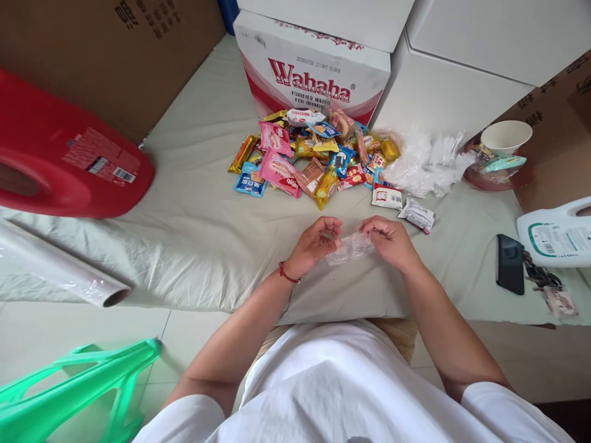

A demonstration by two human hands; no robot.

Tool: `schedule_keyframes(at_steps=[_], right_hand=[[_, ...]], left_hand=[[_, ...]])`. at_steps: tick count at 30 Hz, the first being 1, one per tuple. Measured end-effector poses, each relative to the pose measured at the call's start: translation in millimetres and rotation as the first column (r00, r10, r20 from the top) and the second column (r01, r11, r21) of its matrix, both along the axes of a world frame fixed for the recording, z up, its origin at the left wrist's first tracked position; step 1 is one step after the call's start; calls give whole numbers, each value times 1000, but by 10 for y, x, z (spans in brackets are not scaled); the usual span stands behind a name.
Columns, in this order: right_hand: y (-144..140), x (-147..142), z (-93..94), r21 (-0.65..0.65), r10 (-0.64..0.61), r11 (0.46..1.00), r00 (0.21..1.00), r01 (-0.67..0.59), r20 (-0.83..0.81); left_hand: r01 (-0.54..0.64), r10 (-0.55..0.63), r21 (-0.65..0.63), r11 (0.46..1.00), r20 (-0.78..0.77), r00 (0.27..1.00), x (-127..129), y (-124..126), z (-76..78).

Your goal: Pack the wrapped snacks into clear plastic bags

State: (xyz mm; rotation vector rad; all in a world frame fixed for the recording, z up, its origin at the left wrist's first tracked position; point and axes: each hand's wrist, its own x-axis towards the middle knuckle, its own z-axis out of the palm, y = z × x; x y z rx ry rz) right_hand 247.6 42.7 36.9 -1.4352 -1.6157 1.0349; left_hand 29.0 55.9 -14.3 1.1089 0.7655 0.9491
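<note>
A clear plastic bag point(351, 248) is stretched between my two hands, just above the cloth-covered surface. My left hand point(316, 243), with a red string bracelet at the wrist, has its fingers curled at the bag's left side. Fingers and thumb of my right hand point(386, 239) pinch the bag's right end. Beyond the hands lies a heap of wrapped snacks point(318, 151) in pink, blue, yellow and brown packets. Two small white packets, one with red edging point(386, 197) and one silvery point(417, 215), lie nearest my right hand.
A Wahaha carton point(314, 67) stands behind the snacks. Crumpled clear bags point(427, 163) and a bowl point(506, 136) are at the right, with a phone point(510, 264) and white jug point(556, 234). Leftward are a red jug point(74, 147), a plastic film roll point(60, 261) and a green stool point(83, 387).
</note>
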Motion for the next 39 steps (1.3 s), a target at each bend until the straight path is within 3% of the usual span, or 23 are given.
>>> schedule_keyframes(at_steps=[4,7,12,17,23,33,36,38,39], right_hand=[[106,34,6,-153,-104,984,989,87,-107],[168,83,-4,-197,-181,969,974,152,-135],[208,118,-15,-249,-220,950,968,186,-118],[223,106,-15,-231,-212,956,971,182,-111],[239,133,-42,-225,-195,959,978,173,-78],[383,158,-119,-219,-39,974,997,53,67],[378,144,-58,-84,-30,995,982,47,189],[282,100,52,142,-135,985,947,96,292],[203,61,115,269,-229,952,922,146,313]], left_hand=[[-42,39,-47,998,-69,997,10,14,-10],[-100,100,-92,991,1,995,-9,23,3],[-44,52,-99,994,80,995,-47,17,31],[-93,94,-39,995,14,995,-36,15,21],[-113,119,-138,984,36,992,-23,14,68],[13,1,-195,981,72,997,1,2,45],[-2,19,-209,978,78,997,3,1,58],[-20,42,-230,973,93,995,5,3,77],[-28,53,-239,971,97,994,7,4,86]])
